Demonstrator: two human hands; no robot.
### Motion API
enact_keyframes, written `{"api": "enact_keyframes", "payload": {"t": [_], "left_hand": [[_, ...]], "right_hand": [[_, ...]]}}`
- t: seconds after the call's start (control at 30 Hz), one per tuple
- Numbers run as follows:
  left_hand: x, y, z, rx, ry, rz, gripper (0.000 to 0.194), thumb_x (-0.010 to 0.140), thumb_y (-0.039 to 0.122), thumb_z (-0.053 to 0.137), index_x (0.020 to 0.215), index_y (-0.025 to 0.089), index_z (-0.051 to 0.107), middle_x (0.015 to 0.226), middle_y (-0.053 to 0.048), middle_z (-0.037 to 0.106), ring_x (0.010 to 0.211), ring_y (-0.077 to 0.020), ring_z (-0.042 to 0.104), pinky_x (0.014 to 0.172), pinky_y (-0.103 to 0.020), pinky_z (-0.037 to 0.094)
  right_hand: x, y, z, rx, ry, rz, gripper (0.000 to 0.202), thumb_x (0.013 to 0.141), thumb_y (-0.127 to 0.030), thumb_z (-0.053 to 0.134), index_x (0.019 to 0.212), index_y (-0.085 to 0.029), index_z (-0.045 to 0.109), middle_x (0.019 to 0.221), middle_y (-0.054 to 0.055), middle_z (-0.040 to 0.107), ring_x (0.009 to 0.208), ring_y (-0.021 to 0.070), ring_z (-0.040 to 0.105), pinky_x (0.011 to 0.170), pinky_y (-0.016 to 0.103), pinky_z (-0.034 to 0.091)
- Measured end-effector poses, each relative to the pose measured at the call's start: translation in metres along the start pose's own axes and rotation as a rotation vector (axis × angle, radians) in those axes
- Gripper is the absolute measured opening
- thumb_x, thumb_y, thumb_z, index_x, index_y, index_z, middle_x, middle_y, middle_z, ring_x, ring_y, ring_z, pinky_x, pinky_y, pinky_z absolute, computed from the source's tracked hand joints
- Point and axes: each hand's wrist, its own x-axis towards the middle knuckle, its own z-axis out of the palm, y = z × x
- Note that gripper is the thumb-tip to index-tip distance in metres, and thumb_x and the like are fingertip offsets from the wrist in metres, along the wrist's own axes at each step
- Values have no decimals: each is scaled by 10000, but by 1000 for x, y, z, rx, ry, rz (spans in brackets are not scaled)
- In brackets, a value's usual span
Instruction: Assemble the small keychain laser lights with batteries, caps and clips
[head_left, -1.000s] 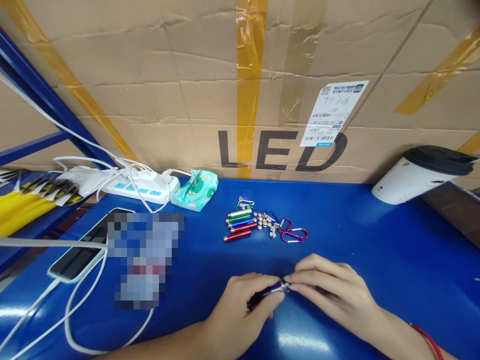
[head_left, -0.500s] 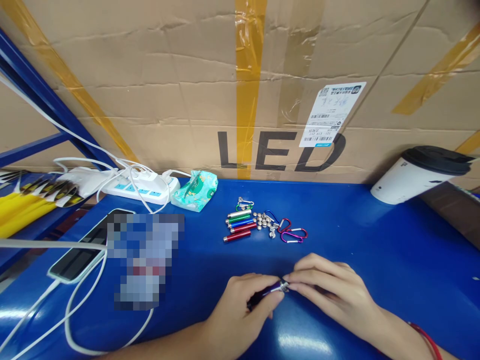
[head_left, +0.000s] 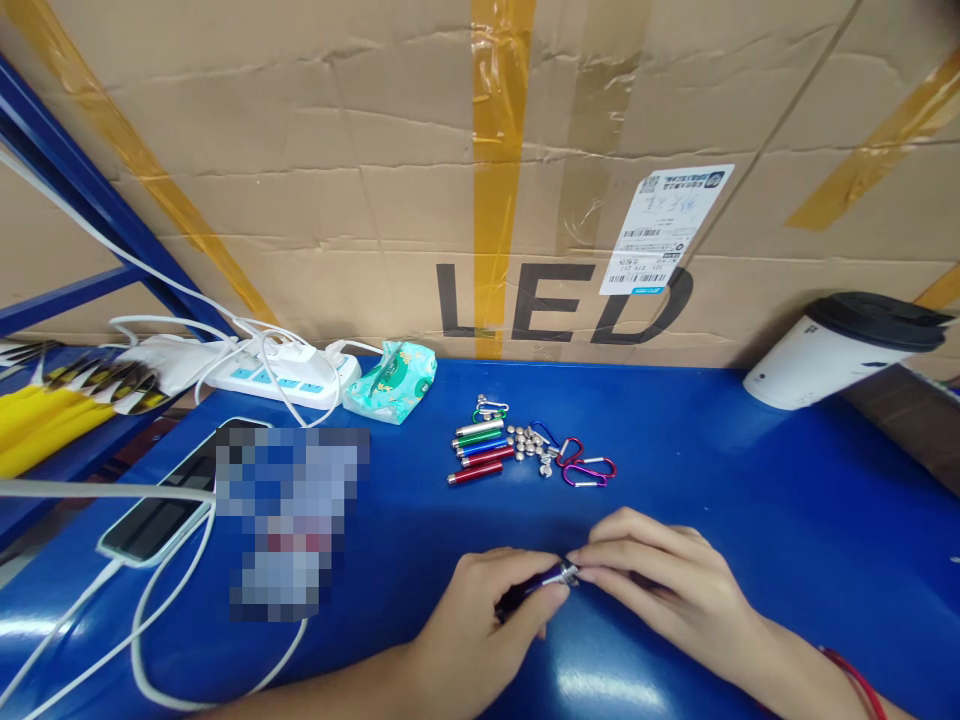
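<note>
My left hand [head_left: 480, 625] grips a small dark purple metal tube [head_left: 531, 588], with the thumb below and fingers above it. The tube's silver end [head_left: 568, 573] points right and sticks out past the thumb. Pinched against that end are the thumb and fingertips of my right hand [head_left: 660, 580]; a tiny piece there is too small to make out. Beyond my hands lie several metal tubes in silver, green, blue and red, such as a red tube [head_left: 475, 474]. Right of them are small round silver pieces [head_left: 520, 443] and coloured carabiners, among them a purple carabiner [head_left: 585, 475].
A cardboard box [head_left: 360, 180] walls off the back of the blue table [head_left: 420, 520]. On the left are a power strip [head_left: 300, 388], a green tissue pack [head_left: 391, 384], a phone [head_left: 176, 500] and white cables. A lidded cup [head_left: 814, 360] leans at the back right.
Both hands keep their hold on the purple tube in nearly the same place. The whole view has shifted very slightly; the things on the table lie as before.
</note>
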Motion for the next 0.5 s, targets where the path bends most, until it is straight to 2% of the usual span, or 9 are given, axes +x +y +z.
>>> {"api": "enact_keyframes", "payload": {"t": [0.5], "left_hand": [[1, 1, -1, -13, 0, -3, 227, 877, 219, 456, 754, 147, 633, 586, 28, 498, 571, -107, 473, 555, -197, 342]], "right_hand": [[-4, 4, 1, 42, -26, 2, 152, 889, -205, 513, 876, -167, 660, 756, 24, 650, 625, 78, 621, 500, 156, 468]]}}
